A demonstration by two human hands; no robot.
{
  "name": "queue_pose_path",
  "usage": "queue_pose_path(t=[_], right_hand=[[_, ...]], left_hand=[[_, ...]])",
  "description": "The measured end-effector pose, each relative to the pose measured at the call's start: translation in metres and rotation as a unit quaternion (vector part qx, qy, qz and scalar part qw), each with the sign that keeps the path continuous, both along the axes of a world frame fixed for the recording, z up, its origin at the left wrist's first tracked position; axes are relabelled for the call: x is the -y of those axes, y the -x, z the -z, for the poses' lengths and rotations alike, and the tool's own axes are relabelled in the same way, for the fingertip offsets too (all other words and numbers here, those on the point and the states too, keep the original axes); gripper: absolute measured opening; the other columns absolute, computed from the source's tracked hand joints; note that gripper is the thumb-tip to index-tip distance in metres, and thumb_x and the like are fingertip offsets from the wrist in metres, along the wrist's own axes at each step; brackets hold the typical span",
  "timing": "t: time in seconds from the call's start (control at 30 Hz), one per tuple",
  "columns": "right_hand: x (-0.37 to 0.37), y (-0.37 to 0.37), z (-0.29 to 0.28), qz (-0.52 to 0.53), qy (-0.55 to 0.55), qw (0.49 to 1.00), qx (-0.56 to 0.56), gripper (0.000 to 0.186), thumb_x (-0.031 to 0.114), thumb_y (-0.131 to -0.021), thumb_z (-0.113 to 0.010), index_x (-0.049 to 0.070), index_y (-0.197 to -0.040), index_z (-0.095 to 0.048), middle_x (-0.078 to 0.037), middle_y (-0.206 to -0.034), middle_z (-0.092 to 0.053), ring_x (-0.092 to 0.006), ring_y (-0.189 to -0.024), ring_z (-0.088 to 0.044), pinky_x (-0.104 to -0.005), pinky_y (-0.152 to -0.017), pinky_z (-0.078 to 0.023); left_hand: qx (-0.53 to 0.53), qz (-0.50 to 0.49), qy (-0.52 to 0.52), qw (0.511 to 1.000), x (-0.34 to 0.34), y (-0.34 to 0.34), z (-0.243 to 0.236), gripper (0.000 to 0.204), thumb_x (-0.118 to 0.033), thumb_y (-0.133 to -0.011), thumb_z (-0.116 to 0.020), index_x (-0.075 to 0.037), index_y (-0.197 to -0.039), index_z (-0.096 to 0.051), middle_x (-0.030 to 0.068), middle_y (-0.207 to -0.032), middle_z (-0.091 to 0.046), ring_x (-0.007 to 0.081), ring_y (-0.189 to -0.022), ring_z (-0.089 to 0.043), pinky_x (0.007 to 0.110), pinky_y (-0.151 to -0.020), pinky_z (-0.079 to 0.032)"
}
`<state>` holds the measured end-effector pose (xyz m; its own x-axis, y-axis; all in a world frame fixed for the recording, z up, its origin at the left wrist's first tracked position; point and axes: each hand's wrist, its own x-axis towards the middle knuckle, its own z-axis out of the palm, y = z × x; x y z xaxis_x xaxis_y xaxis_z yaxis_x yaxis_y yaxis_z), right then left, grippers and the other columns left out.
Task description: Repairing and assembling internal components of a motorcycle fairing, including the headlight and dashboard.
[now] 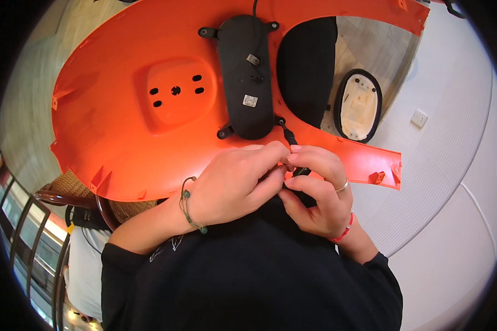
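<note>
A large orange plastic shell (pixel 116 138) lies in front of me with its inner side up. Across it rests a long black module (pixel 240 66) with rounded ends and mounting tabs at its corners. My right hand (pixel 323 193) is closed round a black screwdriver (pixel 290 139), whose tip meets the module's near right tab (pixel 280 121). My left hand (pixel 240 179) is closed as well, its fingertips pinching the screwdriver beside the right fingers. Both hands hide much of the handle.
A black oval pad (pixel 359 105) with a cream inner side shows through the shell's opening, near a black panel (pixel 309 71). A wall with a socket (pixel 419 118) stands at right. A wicker chair (pixel 102 207) is at lower left.
</note>
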<state>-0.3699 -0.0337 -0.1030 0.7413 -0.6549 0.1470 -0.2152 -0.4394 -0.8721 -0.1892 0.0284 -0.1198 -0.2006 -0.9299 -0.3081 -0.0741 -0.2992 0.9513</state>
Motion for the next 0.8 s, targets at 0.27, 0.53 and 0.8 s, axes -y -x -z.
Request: queue_pose_path(t=[0.27,0.53,0.8], right_hand=[[0.004,0.007,0.001,-0.039,-0.031,0.999,-0.011,0.024,-0.008,-0.075,-0.067,0.002,-0.095,-0.059,-0.020,-0.125,-0.061,-0.0363,-0.113,-0.061,-0.0409,-0.092,-0.053],[0.018,0.015,0.003,-0.102,0.075,0.991,-0.031,0.025,-0.009,-0.072,-0.063,0.002,-0.094,-0.061,-0.019,-0.117,-0.066,-0.0350,-0.104,-0.064,-0.0393,-0.078,-0.055],[0.001,0.017,0.000,0.156,-0.002,0.982,-0.105,0.043,-0.009,-0.069,-0.065,0.000,-0.111,-0.060,-0.011,-0.092,-0.063,-0.0200,-0.083,-0.065,-0.0295,-0.074,-0.053]], left_hand=[[0.138,-0.012,-0.011,0.990,-0.001,0.010,0.004,0.025,-0.007,-0.086,-0.060,-0.006,-0.111,-0.057,0.0090,-0.077,-0.061,0.0266,-0.072,-0.061,0.036,-0.063,-0.048],[0.299,0.047,0.152,0.941,0.006,0.014,0.021,0.041,-0.007,-0.078,-0.067,-0.010,-0.119,-0.063,0.0011,-0.075,-0.060,0.0189,-0.067,-0.056,0.031,-0.059,-0.047],[0.407,0.088,0.242,0.876,0.019,0.010,0.023,0.031,-0.011,-0.075,-0.061,-0.007,-0.106,-0.064,0.0000,-0.073,-0.052,0.0169,-0.071,-0.055,0.030,-0.060,-0.046]])
